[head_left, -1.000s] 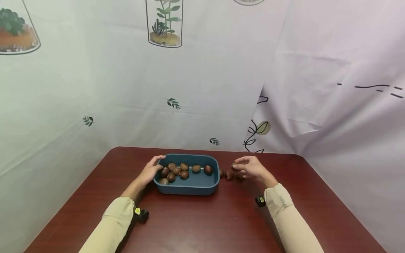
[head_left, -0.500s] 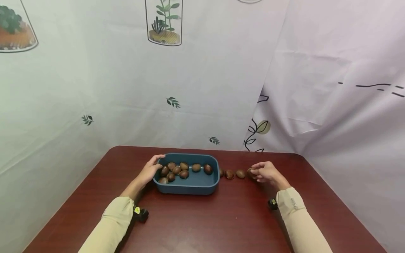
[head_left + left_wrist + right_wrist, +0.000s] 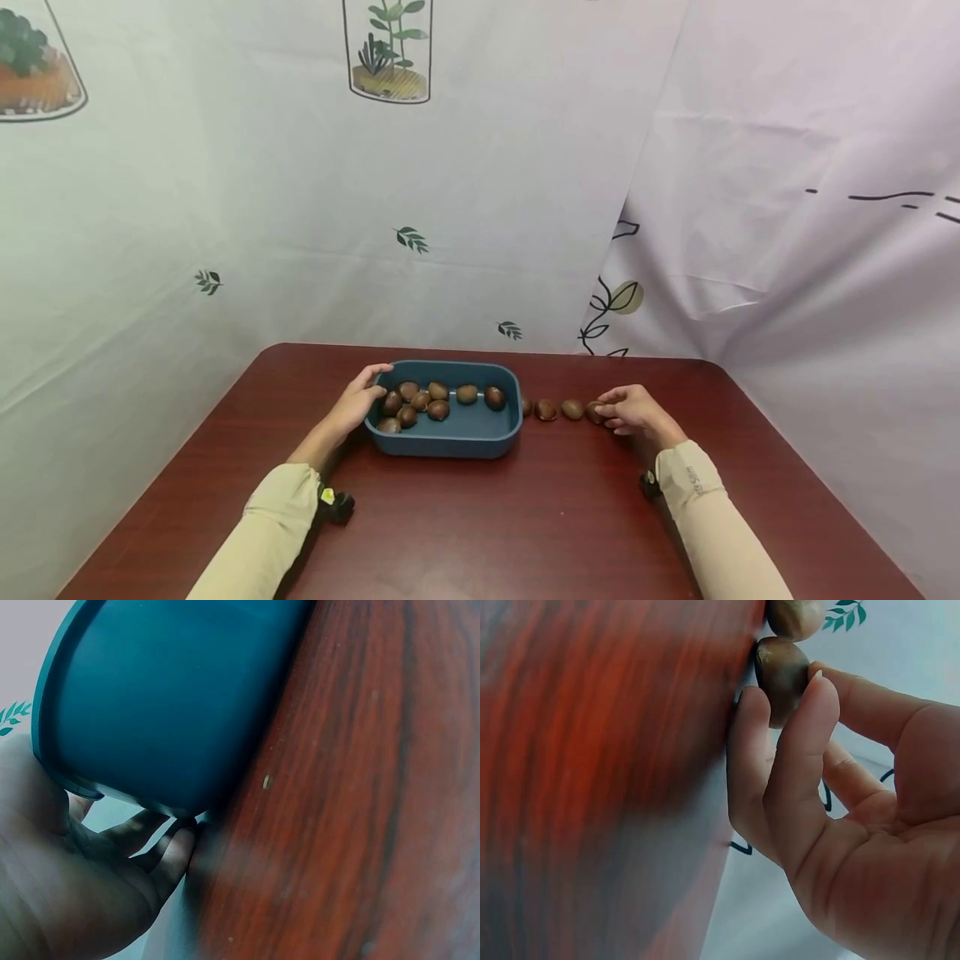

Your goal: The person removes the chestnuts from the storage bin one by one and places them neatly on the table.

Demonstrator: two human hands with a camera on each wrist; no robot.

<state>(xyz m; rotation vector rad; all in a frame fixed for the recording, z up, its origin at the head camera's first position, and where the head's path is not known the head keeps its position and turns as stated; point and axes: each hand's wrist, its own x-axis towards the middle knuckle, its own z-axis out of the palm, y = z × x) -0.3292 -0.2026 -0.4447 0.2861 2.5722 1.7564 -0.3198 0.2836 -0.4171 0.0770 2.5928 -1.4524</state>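
Right hand (image 3: 633, 408) shifted toward the right edge of the bench (image 3: 465, 533) since a second ago, with a nut (image 3: 594, 411); now pinches it low, at the outer end of a row (image 3: 546, 409) leading off the tray's (image 3: 450, 448) right end. Touching its neighbour? Can't quite tell. Left hand (image 3: 356, 404) grips the tray's left end, near the back corner. Step: setting down, likely. Next calls for easing off without rolling the nut.
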